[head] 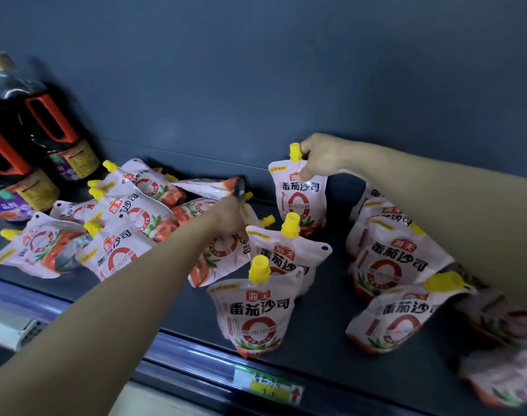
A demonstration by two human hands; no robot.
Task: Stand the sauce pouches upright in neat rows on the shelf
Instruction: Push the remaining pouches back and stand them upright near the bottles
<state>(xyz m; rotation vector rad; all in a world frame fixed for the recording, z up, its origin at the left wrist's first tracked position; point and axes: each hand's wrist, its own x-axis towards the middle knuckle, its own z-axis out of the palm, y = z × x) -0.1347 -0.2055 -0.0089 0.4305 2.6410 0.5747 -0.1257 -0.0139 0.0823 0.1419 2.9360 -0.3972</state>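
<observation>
- Upper left of the frame: dark sauce bottles with orange-red handles (31, 139) stand at the back of the dark grey shelf (316, 331). Keep the rows away from them.
- Left of centre: a heap of pink-and-white plastic sauce pouches with yellow screw caps (121, 235) lies flat and overlapping on the shelf.
- The left hand (230, 217) reaches into the heap's right edge with its grip curled downward. The blur hides whether it has hold of a pouch. It would do best to take one pouch by the neck, not the soft body.
- Centre: three pouches stand in a file. These are the front pouch (256, 313), the middle pouch (286, 256) and the back pouch (301, 199).
- The right hand (319, 159) pinches the back pouch's top edge beside its cap. It should settle the base flat, label forward and square behind the middle one, before letting go.
- Right: the leaning pouches (388, 265) under the right forearm need straightening, so lift the arm clear carefully.
</observation>
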